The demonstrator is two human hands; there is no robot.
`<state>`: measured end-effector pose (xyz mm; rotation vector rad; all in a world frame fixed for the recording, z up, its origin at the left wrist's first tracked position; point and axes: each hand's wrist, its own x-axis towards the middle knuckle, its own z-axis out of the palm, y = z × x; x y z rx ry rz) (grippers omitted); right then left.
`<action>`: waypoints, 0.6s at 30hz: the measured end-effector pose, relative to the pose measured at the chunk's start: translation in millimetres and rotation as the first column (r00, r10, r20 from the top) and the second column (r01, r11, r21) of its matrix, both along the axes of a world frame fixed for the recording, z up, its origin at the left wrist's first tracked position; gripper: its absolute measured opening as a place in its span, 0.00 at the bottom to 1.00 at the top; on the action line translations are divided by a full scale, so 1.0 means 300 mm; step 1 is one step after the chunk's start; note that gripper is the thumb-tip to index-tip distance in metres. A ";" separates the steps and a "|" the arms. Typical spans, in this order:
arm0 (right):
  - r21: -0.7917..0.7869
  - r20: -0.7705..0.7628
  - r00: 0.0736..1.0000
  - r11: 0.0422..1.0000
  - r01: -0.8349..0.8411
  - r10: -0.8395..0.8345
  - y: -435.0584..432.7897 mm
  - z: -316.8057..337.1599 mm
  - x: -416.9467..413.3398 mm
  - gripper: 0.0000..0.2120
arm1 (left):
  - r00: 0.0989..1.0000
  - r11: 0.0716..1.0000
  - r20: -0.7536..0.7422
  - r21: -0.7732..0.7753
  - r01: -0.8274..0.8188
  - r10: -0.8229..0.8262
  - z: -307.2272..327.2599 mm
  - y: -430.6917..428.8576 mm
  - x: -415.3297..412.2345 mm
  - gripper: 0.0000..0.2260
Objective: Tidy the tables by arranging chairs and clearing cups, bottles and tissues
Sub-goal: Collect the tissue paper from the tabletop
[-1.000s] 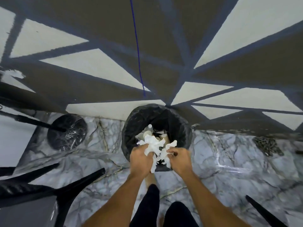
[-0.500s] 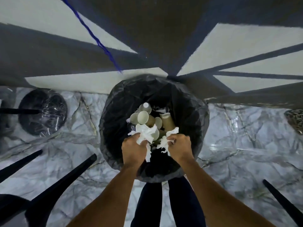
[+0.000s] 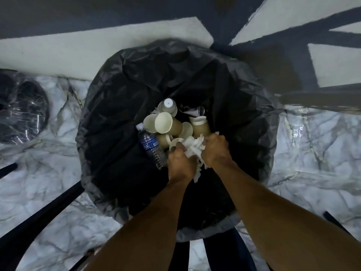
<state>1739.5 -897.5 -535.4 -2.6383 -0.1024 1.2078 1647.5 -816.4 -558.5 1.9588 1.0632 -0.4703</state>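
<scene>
White crumpled paper tissues (image 3: 195, 151) bunched between left hand (image 3: 180, 163) and right hand (image 3: 215, 151), both fists curled tight round the wad, low inside the round bin lined with black plastic bag (image 3: 121, 106), just above the litter. Beneath: beige paper cups (image 3: 168, 124) on their sides, clear plastic water bottle with blue label (image 3: 151, 146), lower end hidden behind the left hand. Fingertips buried in tissue; black chair legs (image 3: 39, 218) cut off at lower left.

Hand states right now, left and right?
Left hand: closed, gripping the tissues over the black bin bag.
Right hand: closed, gripping the same tissues.
</scene>
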 end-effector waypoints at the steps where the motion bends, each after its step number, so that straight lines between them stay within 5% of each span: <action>1: -0.004 -0.022 0.999 1.000 -0.025 0.024 -0.005 -0.016 -0.001 0.14 | 1.000 1.000 -0.016 0.007 0.006 -0.006 -0.030 -0.001 -0.001 0.19; 7: 0.030 -0.040 0.995 0.996 -0.088 0.089 -0.032 -0.002 0.013 0.14 | 0.985 0.984 -0.107 -0.133 0.119 -0.134 -0.002 -0.012 -0.001 0.16; 18: 0.128 -0.039 0.922 0.917 -0.377 0.384 0.016 0.649 -0.057 0.16 | 0.982 0.975 0.096 0.168 0.145 -0.163 0.668 0.166 -0.137 0.11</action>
